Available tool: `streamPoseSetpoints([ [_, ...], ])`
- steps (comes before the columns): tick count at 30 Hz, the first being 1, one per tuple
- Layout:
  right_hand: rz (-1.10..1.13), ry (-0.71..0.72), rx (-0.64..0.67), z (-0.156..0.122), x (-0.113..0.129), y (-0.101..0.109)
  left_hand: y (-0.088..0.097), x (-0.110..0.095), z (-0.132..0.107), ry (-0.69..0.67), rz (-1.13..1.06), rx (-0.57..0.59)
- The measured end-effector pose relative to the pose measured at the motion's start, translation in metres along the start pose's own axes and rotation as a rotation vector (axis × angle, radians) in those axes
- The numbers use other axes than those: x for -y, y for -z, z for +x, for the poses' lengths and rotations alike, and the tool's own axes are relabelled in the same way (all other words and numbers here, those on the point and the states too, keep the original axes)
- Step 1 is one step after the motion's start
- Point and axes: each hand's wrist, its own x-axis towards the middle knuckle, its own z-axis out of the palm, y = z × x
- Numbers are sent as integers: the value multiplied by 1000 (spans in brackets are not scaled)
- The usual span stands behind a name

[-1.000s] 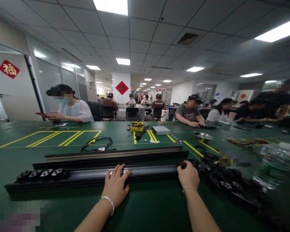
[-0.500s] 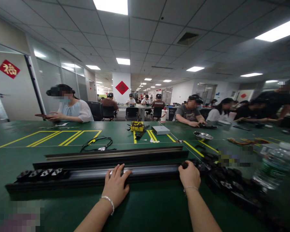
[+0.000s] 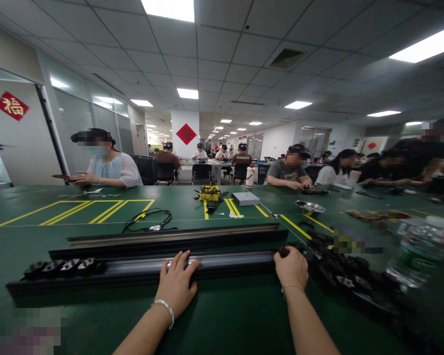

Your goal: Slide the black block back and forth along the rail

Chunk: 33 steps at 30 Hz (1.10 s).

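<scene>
A long black track (image 3: 229, 263) with a shiny grey channel runs across the table in front of me. Several black modules with metal prongs (image 3: 69, 266) sit in its left end. My left hand (image 3: 178, 282) rests on the middle of the track, fingers spread over the near side and the channel. At the track's right end, my right hand (image 3: 291, 270) has its fingers closed around a small black part (image 3: 282, 252), mostly hidden by the fingers. Just behind lies a second long black rail (image 3: 177, 235), parallel to the first.
To the right lie several more black modules (image 3: 358, 286) near a clear plastic bottle (image 3: 416, 251). Farther back are a coiled black cable (image 3: 148, 219), a yellow item wrapped in cords (image 3: 209, 193), a grey box (image 3: 245, 198) and a metal bowl (image 3: 310, 207). Co-workers sit across the green table.
The view has shifted very slightly. Both hands keep their places on the track, and nothing is visibly taken up or let go.
</scene>
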Motion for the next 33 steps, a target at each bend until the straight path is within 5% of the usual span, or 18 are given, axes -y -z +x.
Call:
streamPoseSetpoints([
  [33,35,-15,-116,6,-13,-11,-1,0,0,-3,1,-9],
])
